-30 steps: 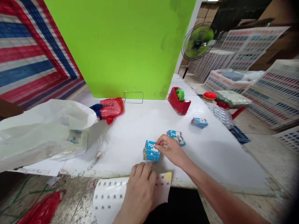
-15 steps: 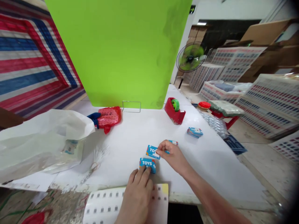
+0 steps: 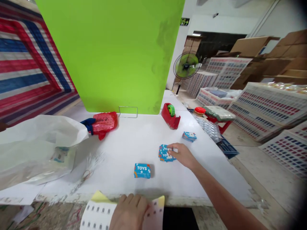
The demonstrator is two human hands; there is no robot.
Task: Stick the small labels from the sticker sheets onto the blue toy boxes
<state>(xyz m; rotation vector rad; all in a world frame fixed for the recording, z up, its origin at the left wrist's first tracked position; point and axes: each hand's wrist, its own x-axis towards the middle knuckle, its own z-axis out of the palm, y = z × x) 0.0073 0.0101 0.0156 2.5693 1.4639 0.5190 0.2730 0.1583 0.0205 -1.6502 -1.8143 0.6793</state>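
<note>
My right hand [image 3: 183, 155] is over a small, uneven pile of blue "TOYS" cards [image 3: 164, 156] on the white table. Its thumb and fingertips are pinched at the right edge of the top card, over a pale patch. Low in the view, my left hand [image 3: 130, 210] lies on a sheet of white labels [image 3: 97, 215] with rows of small dark marks. Its fingers are bent together over the sheet's upper edge; the thumb tip is hard to make out. Between the hands sits a neat stack of "TOYS" cards [image 3: 142, 171], touched by neither.
Another card stack [image 3: 189, 136] lies farther right, near a red tape dispenser [image 3: 170, 116]. A green board [image 3: 107, 57] stands at the back. At left are a white plastic bag [image 3: 43, 143] and a red package [image 3: 105, 123]. White crates [image 3: 266, 110] stand beyond the table.
My left hand has left the neat card stack and moved down onto the label sheet. My right hand has carried a card from beside that stack onto the pile. The view has shifted slightly.
</note>
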